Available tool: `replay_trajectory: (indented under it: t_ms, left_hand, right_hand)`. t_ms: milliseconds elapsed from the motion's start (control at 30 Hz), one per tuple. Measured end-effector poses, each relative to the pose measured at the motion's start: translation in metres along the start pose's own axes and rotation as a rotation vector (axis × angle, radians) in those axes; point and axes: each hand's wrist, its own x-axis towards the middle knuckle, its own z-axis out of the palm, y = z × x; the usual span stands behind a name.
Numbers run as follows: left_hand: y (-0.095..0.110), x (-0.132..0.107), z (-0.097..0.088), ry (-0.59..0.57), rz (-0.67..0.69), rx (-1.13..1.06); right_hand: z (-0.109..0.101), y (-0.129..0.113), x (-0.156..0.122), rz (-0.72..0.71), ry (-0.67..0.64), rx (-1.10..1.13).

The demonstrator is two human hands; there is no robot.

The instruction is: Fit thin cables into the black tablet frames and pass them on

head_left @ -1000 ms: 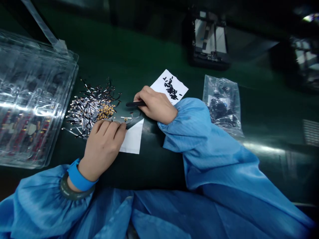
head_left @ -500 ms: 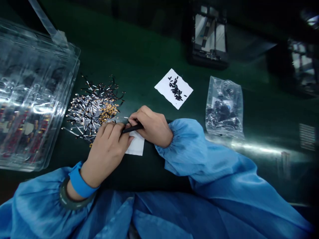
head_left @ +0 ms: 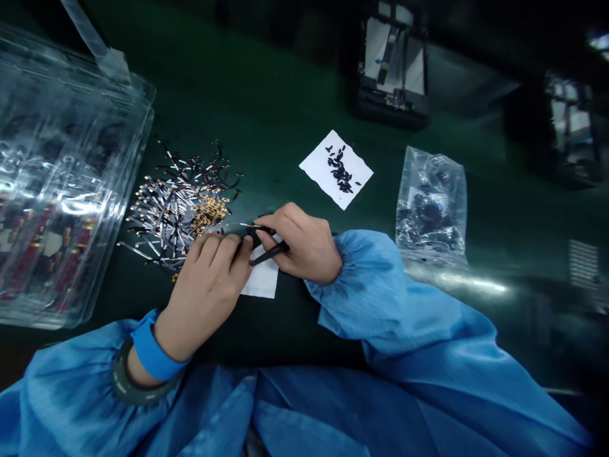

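My right hand (head_left: 307, 244) is closed on black tweezers (head_left: 270, 254), whose tip points left toward my other hand. A thin strip with a white end (head_left: 245, 224) sticks out by the right fingertips. My left hand (head_left: 209, 270) has its fingers curled down and thumb drawn in, close to the tweezer tip; whatever it pinches is hidden beneath the fingers. Under both hands lies a white paper (head_left: 263, 279), partly covered. Just beyond the left fingers spreads a pile of thin black-and-silver flex cables (head_left: 164, 206), with gold-coloured ends (head_left: 209, 212) bunched at its right side.
A white square of paper (head_left: 316, 165) carries small black pieces (head_left: 340, 171). Right of it lies a clear plastic bag (head_left: 431, 203) with dark parts. Stacked clear trays (head_left: 78, 209) stand at left. A black device (head_left: 392, 70) sits at the back on the green table (head_left: 257, 95).
My right hand has shifted slightly right, drawing the tweezers back from my left fingers and tilting them more steeply. The left hand has barely moved.
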Motion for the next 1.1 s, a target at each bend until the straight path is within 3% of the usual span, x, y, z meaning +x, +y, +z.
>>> replay_trajectory:
  t_ms: [233,367,467,667,867,967,1100]
  left_hand:
    - [0.000,0.000,0.000,-0.023,-0.005,-0.010]
    - [-0.001,-0.001,0.001,-0.013,-0.003,-0.009]
    - [-0.004,0.001,0.002,0.013,-0.004,-0.011]
    - [-0.015,0.004,0.006,0.069,0.054,-0.032]
    - [-0.027,-0.002,0.012,0.095,0.028,0.013]
    - [-0.031,0.000,0.011,0.141,0.019,0.052]
    - [-0.020,0.000,0.003,0.168,0.052,0.022]
  right_hand:
    - [0.005,0.004,-0.009,-0.197,-0.065,-0.139]
    - [0.005,0.003,-0.009,-0.205,-0.124,-0.211]
    - [0.000,0.003,-0.004,-0.166,-0.132,-0.134]
    - [-0.009,0.009,-0.001,0.156,0.121,-0.023]
    - [-0.026,0.020,0.003,0.307,0.128,-0.080]
    - [-0.054,0.048,0.029,0.506,0.130,-0.171]
    - [-0.096,0.117,0.072,0.885,0.131,-0.184]
